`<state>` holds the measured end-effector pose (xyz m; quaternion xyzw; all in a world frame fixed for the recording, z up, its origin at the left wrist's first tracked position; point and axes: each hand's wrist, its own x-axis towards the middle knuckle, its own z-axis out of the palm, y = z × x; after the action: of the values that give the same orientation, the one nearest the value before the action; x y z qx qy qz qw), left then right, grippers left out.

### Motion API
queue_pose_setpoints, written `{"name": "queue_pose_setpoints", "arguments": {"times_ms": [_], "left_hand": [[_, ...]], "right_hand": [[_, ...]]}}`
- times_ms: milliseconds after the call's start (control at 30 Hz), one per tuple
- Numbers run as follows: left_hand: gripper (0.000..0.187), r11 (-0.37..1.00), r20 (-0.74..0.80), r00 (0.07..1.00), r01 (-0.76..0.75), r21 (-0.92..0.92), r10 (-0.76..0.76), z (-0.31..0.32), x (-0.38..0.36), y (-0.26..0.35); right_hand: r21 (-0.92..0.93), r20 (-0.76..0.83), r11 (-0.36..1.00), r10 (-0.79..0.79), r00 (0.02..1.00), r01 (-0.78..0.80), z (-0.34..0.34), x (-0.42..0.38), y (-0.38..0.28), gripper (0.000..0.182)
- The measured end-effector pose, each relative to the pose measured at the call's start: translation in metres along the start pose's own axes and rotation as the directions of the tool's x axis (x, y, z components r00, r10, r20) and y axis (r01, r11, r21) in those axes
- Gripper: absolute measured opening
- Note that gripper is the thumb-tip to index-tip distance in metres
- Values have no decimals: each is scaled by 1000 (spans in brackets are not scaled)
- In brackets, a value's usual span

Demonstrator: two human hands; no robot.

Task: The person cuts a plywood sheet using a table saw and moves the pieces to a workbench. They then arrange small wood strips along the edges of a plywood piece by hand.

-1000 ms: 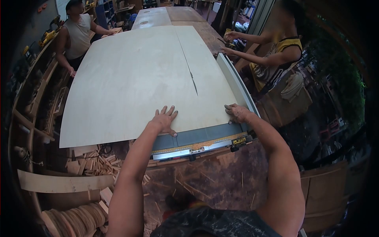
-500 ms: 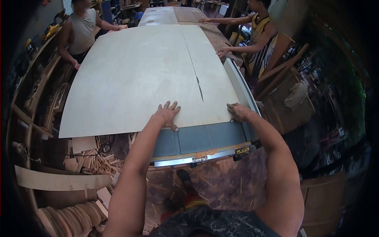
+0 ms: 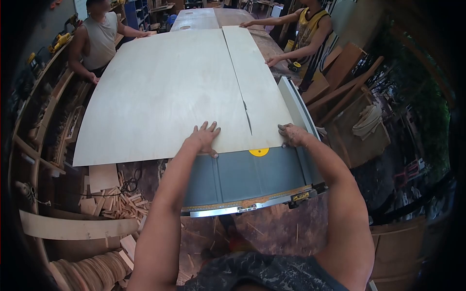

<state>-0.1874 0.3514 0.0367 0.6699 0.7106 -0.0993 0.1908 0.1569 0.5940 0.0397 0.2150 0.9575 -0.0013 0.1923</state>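
- Pale sheet [image 3: 160, 97] is lying ahead, its cut [image 3: 245, 106] stretching away between left hand [image 3: 205, 138] and right hand [image 3: 292, 135].
- Left is resting wide-spread.
- Right, nearer the fence [image 3: 292, 102], is resting bent; grip unclear.

The upper left is closed off by a grey wall [image 3: 44, 19], below which the side is lined with wooden shelving [image 3: 48, 109]. A blue cabinet [image 3: 138, 15] is set farther back. The dark reddish-brown floor [image 3: 276, 233] is strewn with wood slivers, and offcuts [image 3: 121, 201] are heaped at the left. Boards [image 3: 348, 68] are propped at the right, where what may be foliage [image 3: 439, 114] is dimly seen in shadow.
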Motion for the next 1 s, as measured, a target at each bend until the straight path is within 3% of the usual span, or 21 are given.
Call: {"name": "queue_pose_setpoints", "arguments": {"times_ms": [133, 233, 733, 1000], "left_hand": [[121, 1000, -11, 1000, -10, -17, 10, -3, 9, -9], [120, 1000, -30, 999, -13, -11, 12, -2, 19, -17], [123, 1000, -30, 999, -18, 3, 18, -16, 54, -40], [122, 1000, -21, 1000, 11, -19, -12, -22, 53, -41]], "right_hand": [[-3, -8, 1000, -23, 1000, 23, -3, 11, 7, 68], [-8, 59, 1000, 3, 998, -2, -13, 20, 8, 80], [-40, -22, 999, -29, 999, 28, -8, 64, 40, 69], [-91, 59, 996, -13, 998, 19, -37, 92, 44, 73]]}}
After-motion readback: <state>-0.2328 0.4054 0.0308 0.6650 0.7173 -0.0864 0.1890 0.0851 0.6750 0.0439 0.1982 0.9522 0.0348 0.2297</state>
